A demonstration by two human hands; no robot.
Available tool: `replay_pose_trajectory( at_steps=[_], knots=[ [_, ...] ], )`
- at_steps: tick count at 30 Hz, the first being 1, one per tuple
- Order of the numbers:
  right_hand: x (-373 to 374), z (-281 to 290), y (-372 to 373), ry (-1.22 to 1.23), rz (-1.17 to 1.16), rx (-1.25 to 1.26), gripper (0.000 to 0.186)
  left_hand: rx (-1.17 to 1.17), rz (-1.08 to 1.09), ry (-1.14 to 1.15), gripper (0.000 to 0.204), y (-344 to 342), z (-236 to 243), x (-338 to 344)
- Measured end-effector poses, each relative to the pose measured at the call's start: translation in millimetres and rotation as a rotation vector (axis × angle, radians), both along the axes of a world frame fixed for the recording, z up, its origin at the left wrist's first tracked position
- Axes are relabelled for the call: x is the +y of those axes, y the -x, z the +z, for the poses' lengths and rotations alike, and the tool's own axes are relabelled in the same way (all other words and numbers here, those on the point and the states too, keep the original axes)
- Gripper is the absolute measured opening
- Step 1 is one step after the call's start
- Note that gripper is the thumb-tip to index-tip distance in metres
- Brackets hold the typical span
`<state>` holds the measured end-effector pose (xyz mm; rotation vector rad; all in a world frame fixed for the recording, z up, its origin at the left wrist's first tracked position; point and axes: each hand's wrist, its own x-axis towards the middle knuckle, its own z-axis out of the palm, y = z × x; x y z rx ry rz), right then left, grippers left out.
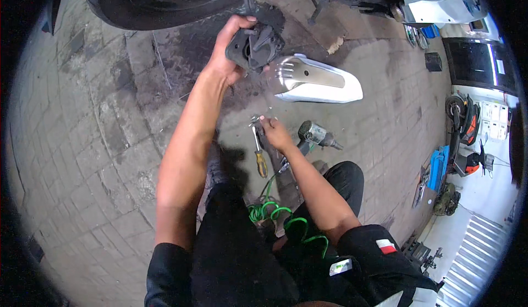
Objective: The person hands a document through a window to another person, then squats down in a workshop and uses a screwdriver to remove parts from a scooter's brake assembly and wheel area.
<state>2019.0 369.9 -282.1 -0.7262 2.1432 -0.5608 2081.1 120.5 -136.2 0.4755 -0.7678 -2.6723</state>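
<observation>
My left hand [224, 47] is wrapped round a dark brake caliper [254, 47], held up below the wheel [132, 2], with a dark hose or cable running up from it. My right hand [276, 135] is low over the floor, thumb and fingers drawn together beside small metal parts [254, 120]. Whatever it pinches is too small to make out. Just below lies a screwdriver [261, 163] with a yellow and black handle. An air impact wrench [318, 135] rests to the right of that hand.
A white and silver cover [322, 81] lies right of the caliper. Green coiled air hose [297, 222] loops between my legs. The vehicle's stand [319, 4] reaches down at the top. Farther right are a blue tool case [438, 167] and an orange and black scooter [469, 164].
</observation>
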Motion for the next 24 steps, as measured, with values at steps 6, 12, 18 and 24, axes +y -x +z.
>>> replay_pose_trajectory(
  at_steps=[6,12,18,24],
  knots=[
    [27,-39,-11,-0.064,-0.043,0.250,0.049,-0.119,0.047,0.017,0.053,-8,6,-2],
    [37,-26,-2,0.238,0.035,0.687,0.037,-0.046,0.046,-0.033,0.052,1,0,-1],
    [-49,109,-12,0.790,-0.642,-0.558,0.033,0.087,0.148,-0.089,0.053,9,-25,0],
    [-88,168,-20,0.859,-0.640,-0.725,0.034,0.098,0.223,-0.139,0.046,21,-14,11]
  ],
)
